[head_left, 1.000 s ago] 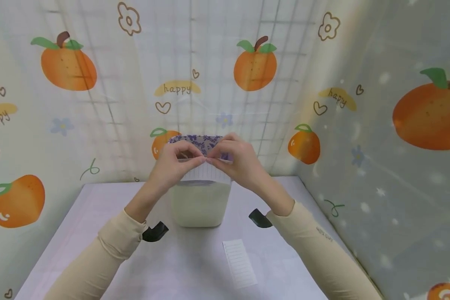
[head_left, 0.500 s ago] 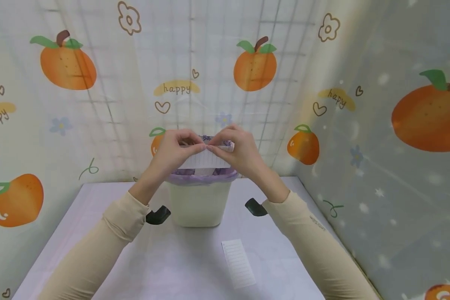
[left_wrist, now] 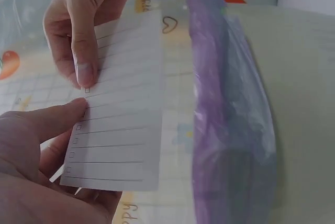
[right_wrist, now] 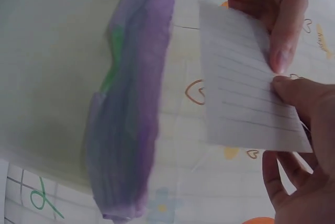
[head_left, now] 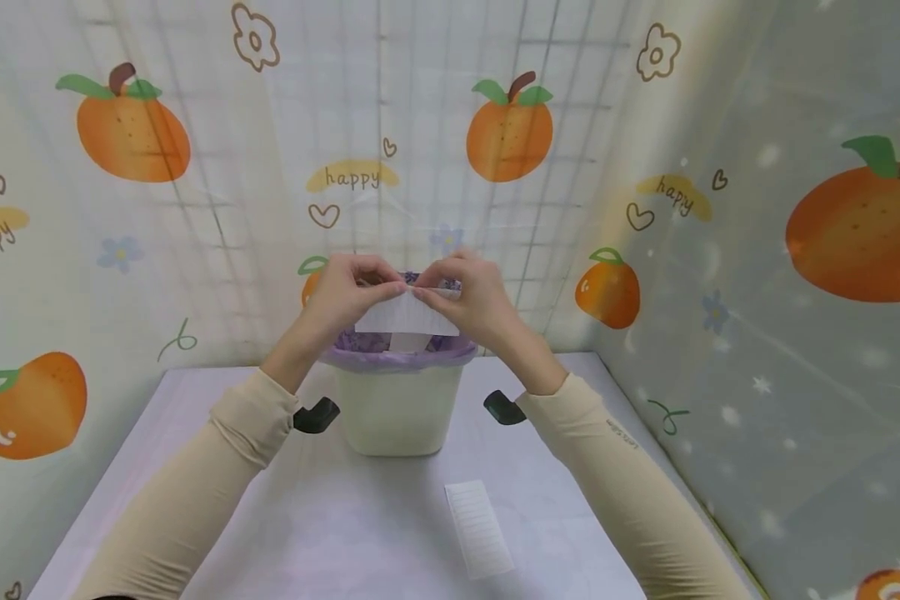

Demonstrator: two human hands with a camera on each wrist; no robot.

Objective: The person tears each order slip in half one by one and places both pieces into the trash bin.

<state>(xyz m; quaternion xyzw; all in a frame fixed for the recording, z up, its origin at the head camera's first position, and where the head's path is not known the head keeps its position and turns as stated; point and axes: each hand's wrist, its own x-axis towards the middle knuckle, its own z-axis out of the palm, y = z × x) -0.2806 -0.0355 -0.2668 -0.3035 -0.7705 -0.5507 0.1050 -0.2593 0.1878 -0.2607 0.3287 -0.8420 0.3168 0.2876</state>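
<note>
A lined sheet of paper (head_left: 405, 317) with small checkboxes along one edge hangs between both hands, over a pale waste bin (head_left: 397, 412). My left hand (head_left: 345, 296) pinches its upper edge near the middle between thumb and fingers. Close beside it, my right hand (head_left: 474, 300) pinches the same edge, the two thumb tips almost meeting. In the left wrist view the lined paper (left_wrist: 123, 109) looks whole and flat. A purple bin liner (head_left: 390, 360) is folded over the bin's rim. Inside the bin, a white piece (head_left: 408, 342) shows below the sheet.
Another lined paper strip (head_left: 480, 529) lies on the pale tabletop (head_left: 330, 517) in front of the bin. Behind stands a curtain (head_left: 435, 100) printed with oranges, with a wire grid showing through. Dark wrist-worn pieces (head_left: 317, 415) jut out beside the sleeves.
Both hands have risen with the sheet, mostly in the first half second, uncovering the bin's purple rim and the white piece inside. The strip on the table has stayed put.
</note>
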